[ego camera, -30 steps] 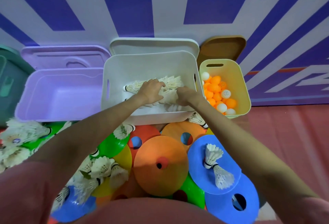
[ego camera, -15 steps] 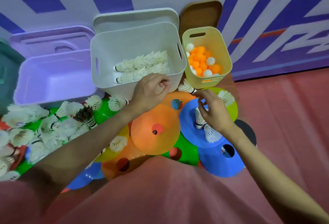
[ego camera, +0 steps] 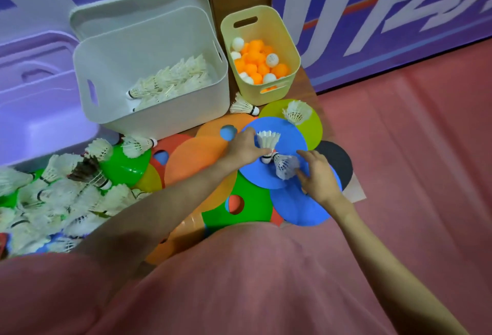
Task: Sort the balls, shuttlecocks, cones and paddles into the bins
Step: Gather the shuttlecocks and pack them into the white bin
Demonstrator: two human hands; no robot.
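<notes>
Two white shuttlecocks lie on a blue disc cone (ego camera: 291, 135) in the middle of a spread of flat coloured cones. My left hand (ego camera: 243, 148) pinches the cork end of the upright shuttlecock (ego camera: 268, 140). My right hand (ego camera: 320, 179) has its fingers spread and touches the feathers of the second shuttlecock (ego camera: 285, 167) lying just below. The white bin (ego camera: 159, 119) behind holds several shuttlecocks. The yellow bin (ego camera: 266, 22) to its right holds orange and white balls (ego camera: 255, 66).
A lilac bin (ego camera: 40, 121) stands at the left. A large pile of shuttlecocks (ego camera: 53, 201) covers cones at the lower left. Loose shuttlecocks lie at the yellow bin's foot (ego camera: 243, 107) and on a lime cone (ego camera: 296, 112). A black paddle (ego camera: 339, 160) shows under the blue cones. Red floor lies to the right.
Both hands left the white bin, where shuttlecocks now lie, and came down onto the blue cone. My left hand has taken hold of one shuttlecock there; my right hand reached the other.
</notes>
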